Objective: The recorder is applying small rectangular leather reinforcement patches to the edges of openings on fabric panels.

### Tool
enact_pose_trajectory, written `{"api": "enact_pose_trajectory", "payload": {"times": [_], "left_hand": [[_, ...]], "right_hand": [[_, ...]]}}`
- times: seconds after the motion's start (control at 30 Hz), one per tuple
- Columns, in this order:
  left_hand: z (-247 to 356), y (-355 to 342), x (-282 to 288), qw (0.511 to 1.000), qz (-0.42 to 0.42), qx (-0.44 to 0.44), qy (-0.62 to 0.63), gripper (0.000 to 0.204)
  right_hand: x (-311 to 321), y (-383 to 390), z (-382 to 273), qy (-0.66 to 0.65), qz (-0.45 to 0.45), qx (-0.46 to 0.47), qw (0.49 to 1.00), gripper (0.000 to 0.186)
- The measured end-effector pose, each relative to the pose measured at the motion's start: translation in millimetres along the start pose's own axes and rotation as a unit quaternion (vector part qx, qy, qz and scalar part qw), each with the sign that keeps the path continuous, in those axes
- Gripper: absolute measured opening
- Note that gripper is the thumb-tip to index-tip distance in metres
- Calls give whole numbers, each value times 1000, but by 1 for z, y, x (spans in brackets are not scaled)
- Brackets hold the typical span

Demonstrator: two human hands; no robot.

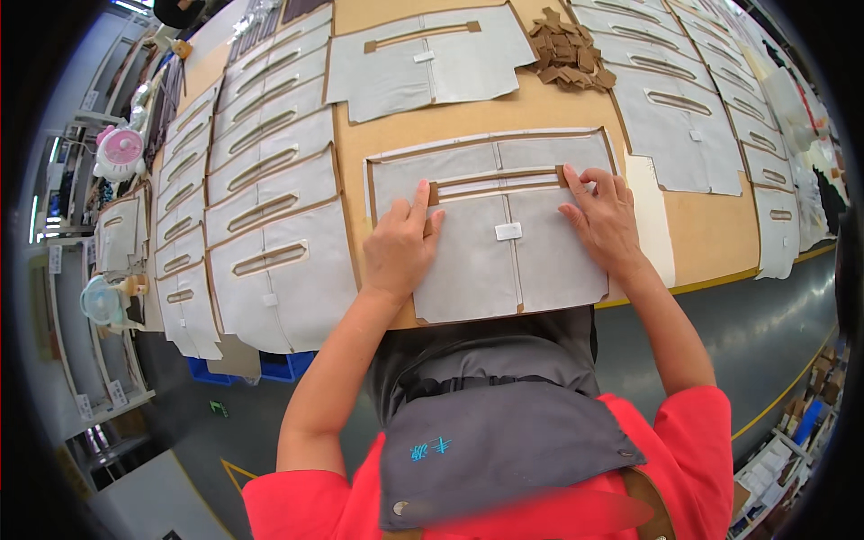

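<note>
A grey fabric panel (468,256) with brown edges lies flat in front of me on the tan table. Across its upper part runs a long slot with brown strips (499,191) and a small brown patch at each end. My left hand (402,243) rests on the panel's left side, its index fingertip touching the left patch (434,193). On the other side, the index finger of my right hand (605,219) touches the right patch (562,175), thumb spread apart from it. Below the slot is a small white label (508,231).
Overlapping rows of similar grey panels lie at left (283,270) and right (679,126). Another panel (432,67) lies beyond mine, beside a heap of small brown pieces (567,54). A pink-and-white fan (120,151) stands far left. Blue bins (288,367) sit under the table (486,121).
</note>
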State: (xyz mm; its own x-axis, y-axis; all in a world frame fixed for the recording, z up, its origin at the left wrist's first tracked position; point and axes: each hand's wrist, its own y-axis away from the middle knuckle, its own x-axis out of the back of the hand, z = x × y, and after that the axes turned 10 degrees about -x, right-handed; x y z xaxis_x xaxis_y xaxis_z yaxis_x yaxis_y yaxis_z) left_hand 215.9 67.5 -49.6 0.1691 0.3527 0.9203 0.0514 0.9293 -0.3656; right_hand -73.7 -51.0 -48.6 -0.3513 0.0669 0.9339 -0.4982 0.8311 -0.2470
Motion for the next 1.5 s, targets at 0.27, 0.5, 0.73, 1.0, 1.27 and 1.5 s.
{"api": "enact_pose_trajectory", "payload": {"times": [0.27,0.5,0.73,1.0,1.27,1.5], "left_hand": [[-1,10,5,998,32,-6,55,43],[6,8,13,998,8,-37,45,38],[2,10,9,998,2,-20,64,46],[6,9,5,999,8,10,34,45],[-15,11,19,935,140,203,256,49],[-59,-13,61,741,26,396,541,24]], "right_hand": [[-2,-1,0,-46,48,9,998,47],[4,2,2,-27,28,29,999,39],[-1,-6,17,-179,135,-63,973,36],[1,-44,53,-286,30,-239,928,37],[32,-7,12,-325,38,-184,927,18],[63,-47,17,-617,48,-201,759,27]]}}
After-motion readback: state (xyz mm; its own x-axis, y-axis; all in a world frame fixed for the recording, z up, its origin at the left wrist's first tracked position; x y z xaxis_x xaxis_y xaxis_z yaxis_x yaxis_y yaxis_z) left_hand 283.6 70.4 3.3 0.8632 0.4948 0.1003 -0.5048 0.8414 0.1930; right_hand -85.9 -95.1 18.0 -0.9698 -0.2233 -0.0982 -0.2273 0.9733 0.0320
